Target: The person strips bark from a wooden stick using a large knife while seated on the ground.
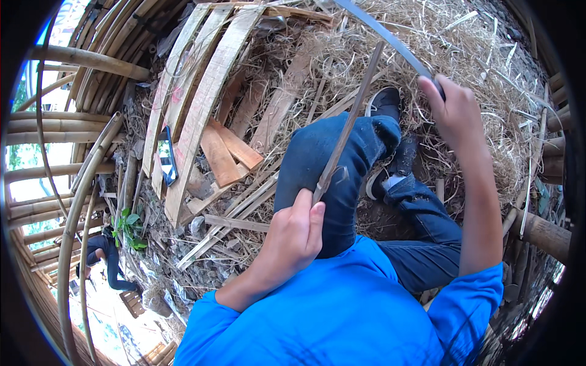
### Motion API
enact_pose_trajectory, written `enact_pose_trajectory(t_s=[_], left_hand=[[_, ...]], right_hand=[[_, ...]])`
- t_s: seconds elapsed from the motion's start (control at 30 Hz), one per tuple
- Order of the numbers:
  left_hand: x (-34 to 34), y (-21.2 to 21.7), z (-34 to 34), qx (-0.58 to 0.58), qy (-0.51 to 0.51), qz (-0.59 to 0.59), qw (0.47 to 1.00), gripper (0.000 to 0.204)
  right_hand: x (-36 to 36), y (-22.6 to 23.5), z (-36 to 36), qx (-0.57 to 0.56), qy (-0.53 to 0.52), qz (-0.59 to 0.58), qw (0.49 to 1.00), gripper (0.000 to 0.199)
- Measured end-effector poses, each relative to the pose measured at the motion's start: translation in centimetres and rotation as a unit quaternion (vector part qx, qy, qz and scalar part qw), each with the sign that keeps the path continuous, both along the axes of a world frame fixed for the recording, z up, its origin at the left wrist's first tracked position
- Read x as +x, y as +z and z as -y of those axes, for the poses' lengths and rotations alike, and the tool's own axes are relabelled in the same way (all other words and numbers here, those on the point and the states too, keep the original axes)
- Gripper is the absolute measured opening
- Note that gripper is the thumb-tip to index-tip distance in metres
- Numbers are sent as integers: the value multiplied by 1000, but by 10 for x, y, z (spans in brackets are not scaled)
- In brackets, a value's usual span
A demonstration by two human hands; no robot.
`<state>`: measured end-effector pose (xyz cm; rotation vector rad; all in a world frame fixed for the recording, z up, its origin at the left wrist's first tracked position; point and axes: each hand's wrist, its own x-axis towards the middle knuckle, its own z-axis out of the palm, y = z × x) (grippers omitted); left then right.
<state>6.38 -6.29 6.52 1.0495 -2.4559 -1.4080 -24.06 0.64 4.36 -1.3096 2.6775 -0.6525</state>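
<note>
My left hand point(296, 229) is closed around the lower end of a narrow bamboo strip point(349, 125). The strip slants up and away across my raised knee in dark jeans, its far end over the shavings. In my right hand point(455, 116), raised to the right of the knee, is the dark handle of a long-bladed knife point(394, 43). Its grey, slightly curved blade points up and left, with the tip near the top edge of the view. The blade passes close to the strip's far end; whether they touch I cannot tell.
Pale bamboo shavings point(476, 146) cover the ground ahead and to the right. Wooden planks point(210, 100) lie at the left, with a phone point(166, 155) on them. Bamboo poles point(58, 125) form a fence on the left. Another person point(110, 259) is at the lower left.
</note>
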Motion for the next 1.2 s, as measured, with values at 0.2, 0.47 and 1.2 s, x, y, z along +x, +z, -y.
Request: enact_pose_trajectory(t_s=[0.2, 0.47, 1.2], left_hand=[[-3, 5, 3, 29, -12, 11, 999, 22], [1, 2, 6, 40, -2, 4, 999, 21], [10, -16, 9, 441, 86, -150, 881, 29]], right_hand=[[-35, -63, -34, -10, -69, 45, 997, 56], [36, -51, -49, -213, -54, 296, 930, 50], [112, 7, -47, -115, 132, 179, 968, 46]])
